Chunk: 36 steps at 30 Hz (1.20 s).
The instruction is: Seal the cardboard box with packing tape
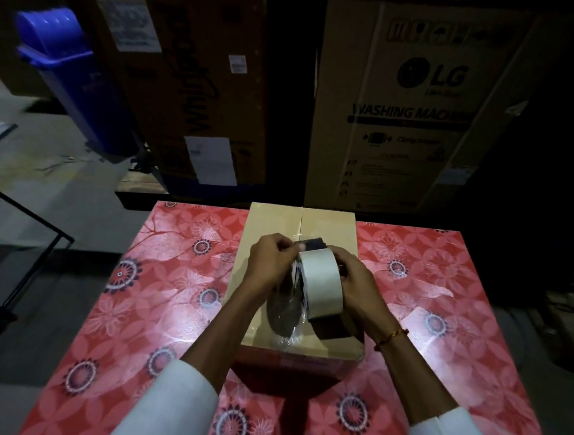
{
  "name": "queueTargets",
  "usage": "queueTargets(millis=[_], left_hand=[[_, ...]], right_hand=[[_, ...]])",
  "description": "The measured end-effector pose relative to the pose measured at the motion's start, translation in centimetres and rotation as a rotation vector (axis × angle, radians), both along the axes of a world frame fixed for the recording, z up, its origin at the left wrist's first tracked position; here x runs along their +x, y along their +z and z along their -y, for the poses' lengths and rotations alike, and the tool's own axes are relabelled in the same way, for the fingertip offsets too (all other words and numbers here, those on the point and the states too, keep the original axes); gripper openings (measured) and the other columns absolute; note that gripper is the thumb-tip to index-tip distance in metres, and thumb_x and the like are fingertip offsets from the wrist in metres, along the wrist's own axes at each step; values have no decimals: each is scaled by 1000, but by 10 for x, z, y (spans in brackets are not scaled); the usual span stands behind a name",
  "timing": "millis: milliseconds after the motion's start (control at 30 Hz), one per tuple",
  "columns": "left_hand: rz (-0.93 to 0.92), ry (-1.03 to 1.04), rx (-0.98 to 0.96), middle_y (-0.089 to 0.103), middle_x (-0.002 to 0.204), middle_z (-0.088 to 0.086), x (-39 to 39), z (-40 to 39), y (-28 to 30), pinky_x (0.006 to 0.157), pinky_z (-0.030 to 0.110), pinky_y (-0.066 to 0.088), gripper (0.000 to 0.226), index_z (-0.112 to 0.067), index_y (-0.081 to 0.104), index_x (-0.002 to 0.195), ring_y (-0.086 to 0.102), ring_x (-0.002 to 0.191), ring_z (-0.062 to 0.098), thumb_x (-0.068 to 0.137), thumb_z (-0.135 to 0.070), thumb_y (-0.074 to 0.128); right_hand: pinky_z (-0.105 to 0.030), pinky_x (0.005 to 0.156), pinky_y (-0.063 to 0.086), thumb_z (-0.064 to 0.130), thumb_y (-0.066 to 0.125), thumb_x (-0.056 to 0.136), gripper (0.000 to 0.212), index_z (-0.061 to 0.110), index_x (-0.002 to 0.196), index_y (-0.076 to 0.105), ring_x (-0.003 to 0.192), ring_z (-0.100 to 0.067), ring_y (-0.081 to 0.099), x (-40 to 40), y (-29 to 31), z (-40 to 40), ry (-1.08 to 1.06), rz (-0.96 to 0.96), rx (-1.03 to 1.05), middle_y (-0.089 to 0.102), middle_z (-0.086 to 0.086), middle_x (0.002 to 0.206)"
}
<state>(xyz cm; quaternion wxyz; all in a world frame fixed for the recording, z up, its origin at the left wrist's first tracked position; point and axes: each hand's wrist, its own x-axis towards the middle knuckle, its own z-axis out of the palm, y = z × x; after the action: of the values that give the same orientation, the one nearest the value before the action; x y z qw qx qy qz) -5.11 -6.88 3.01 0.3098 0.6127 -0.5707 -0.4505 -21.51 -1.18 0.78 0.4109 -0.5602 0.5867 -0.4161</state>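
Observation:
A closed brown cardboard box (326, 225) lies on a red flowered table (156, 293), its flap seam running away from me down the middle. Above the box I hold a roll of pale packing tape (319, 285) upright. My right hand (356, 281) grips the roll from the right side. My left hand (272, 260) pinches at the roll's top left edge, where the loose clear tape end seems to be. Clear tape shines along the seam near the box's front edge (286, 337).
Two large appliance cartons (408, 100) stand on the floor behind the table. A blue swing-lid bin (73, 73) leans at the back left. A black metal frame (20, 230) stands to the left of the table. Dark clutter lies on the right.

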Motion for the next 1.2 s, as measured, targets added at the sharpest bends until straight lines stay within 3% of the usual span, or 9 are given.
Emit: queueTargets(millis=[67, 200, 333, 500, 700, 833, 1033, 1100, 1200], left_hand=[[-133, 24, 26, 70, 101, 6, 0, -7, -1, 80, 36, 57, 22, -11, 68, 108, 67, 91, 20, 93, -27, 68], [-428, 111, 120, 64, 107, 16, -3, -17, 5, 52, 21, 50, 31, -6, 59, 117, 62, 57, 4, 93, -24, 69], [-528, 104, 184, 66, 106, 11, 2, -20, 17, 49, 19, 52, 36, -4, 60, 121, 69, 61, 7, 94, -24, 68], [-570, 76, 271, 67, 92, 8, 11, -23, 29, 43, 18, 45, 20, -2, 66, 107, 66, 61, 12, 97, -18, 63], [-562, 83, 282, 62, 84, 2, 17, -27, 34, 61, 28, 43, 14, -14, 61, 85, 55, 78, 19, 96, -12, 52], [-529, 9, 218, 62, 88, 1, 22, -26, 40, 66, 31, 43, 16, -18, 61, 83, 54, 85, 21, 96, -13, 53], [-514, -79, 159, 67, 107, 3, 25, -27, 49, 65, 26, 53, 20, -12, 66, 108, 63, 95, 18, 100, -29, 58], [-411, -47, 34, 64, 114, 3, 23, -29, 48, 78, 32, 56, 24, -14, 63, 115, 62, 105, 19, 97, -31, 61], [-139, -52, -281, 62, 108, -1, 19, -32, 49, 84, 34, 54, 13, -20, 66, 101, 61, 100, 13, 94, -30, 65]], right_hand=[[-19, 74, 57, 4, 58, 96, 42, 31, 129, 56, 101, -15, 67, 5, 0, -9, -45, 122, -7, 67, 1, 116], [-23, 64, 57, 8, 60, 97, 47, 22, 139, 45, 100, -19, 67, 9, 1, -15, -73, 260, 53, 63, -3, 122], [-32, 62, 57, 12, 61, 96, 48, 32, 138, 47, 100, -24, 69, 12, 6, -18, -102, 362, 125, 61, 4, 123], [-42, 71, 56, 6, 63, 95, 42, 22, 133, 58, 98, -32, 72, 20, 1, -25, -107, 450, 154, 74, -8, 115], [-46, 86, 54, 11, 59, 98, 26, 14, 123, 66, 112, -40, 66, 29, -1, -35, -2, 473, 129, 71, -16, 118], [-45, 81, 56, 17, 60, 97, 25, 17, 122, 64, 108, -36, 67, 34, 7, -41, 1, 487, 116, 68, -16, 119], [-28, 76, 58, 13, 59, 97, 25, 14, 122, 63, 100, -19, 71, 40, 27, -53, -79, 395, 8, 70, -9, 114], [-30, 80, 59, 13, 60, 97, 24, 16, 120, 64, 103, -20, 70, 40, 28, -57, -123, 336, -28, 70, -6, 113], [-33, 79, 60, 19, 64, 96, 20, 23, 115, 67, 97, -20, 70, 39, 30, -64, -206, 262, -76, 73, 0, 106]])
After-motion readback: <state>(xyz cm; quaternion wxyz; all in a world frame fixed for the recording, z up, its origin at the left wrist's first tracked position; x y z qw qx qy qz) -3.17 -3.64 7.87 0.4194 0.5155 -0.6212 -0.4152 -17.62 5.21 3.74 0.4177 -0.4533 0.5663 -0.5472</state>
